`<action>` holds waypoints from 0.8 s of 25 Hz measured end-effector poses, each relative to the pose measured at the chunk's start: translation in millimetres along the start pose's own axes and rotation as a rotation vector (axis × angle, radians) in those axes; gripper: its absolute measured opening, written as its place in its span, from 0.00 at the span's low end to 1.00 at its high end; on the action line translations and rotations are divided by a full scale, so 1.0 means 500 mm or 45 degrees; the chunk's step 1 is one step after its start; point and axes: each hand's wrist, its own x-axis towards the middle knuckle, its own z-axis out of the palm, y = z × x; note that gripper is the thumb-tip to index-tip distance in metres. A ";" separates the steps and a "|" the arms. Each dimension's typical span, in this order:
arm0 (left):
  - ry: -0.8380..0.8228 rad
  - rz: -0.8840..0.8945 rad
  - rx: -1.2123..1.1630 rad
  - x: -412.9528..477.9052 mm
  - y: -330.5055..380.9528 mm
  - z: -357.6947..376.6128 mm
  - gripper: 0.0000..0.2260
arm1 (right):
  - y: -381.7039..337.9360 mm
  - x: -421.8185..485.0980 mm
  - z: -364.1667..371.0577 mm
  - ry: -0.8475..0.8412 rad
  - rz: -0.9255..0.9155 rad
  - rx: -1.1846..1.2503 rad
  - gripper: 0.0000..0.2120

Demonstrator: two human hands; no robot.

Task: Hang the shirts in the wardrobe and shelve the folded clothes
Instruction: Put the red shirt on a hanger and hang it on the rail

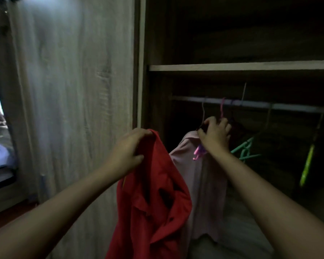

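Wardrobe (143, 53) is open, with the shelf (241, 66) above and the rail (288, 107) below it. Interior is dark and the frame is blurred.

Step, as I read it: get a hanger free for the red shirt (151, 193). Doing it well:
- Lift the hook straight up off the rail. Don't drag it sideways; neighbouring hooks sit close and will snag.
- Keep the red shirt clear of the pink shirt (187, 156). They hang just beside each other and the cloth can catch.
- Feed the hanger in through the collar, one shoulder at a time, then rehang it in the gap towards the green hangers (245, 148).

Positions:
- Red shirt: outside the wardrobe, in front of its left edge, hanging from the left hand (127, 150). That hand pinches a bunch of fabric at the shirt's top, fingers closed on it. The rest of the shirt drapes below the wrist.
- Pink shirt: already on the rail, just right of the red one.
- Right hand (215, 133): inside the wardrobe, under the rail, above the pink shirt's collar, fingers curled round the neck of a pink hanger (198, 153). Exact hold is hard to read in the dark.
- The hands are well apart, so the red shirt is not yet at the hanger.
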 end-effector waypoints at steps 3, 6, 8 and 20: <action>-0.021 -0.047 -0.032 0.018 0.018 0.031 0.28 | 0.045 0.017 0.002 -0.173 -0.052 -0.582 0.21; -0.027 -0.074 -0.044 0.022 0.020 0.041 0.28 | 0.076 0.030 -0.009 -0.156 0.001 -0.803 0.24; -0.036 -0.079 -0.044 0.024 0.023 0.043 0.28 | 0.093 0.038 -0.007 -0.152 0.073 -0.787 0.22; -0.140 -0.068 -0.020 0.021 0.055 0.047 0.28 | 0.091 -0.120 -0.023 0.423 -0.148 0.465 0.20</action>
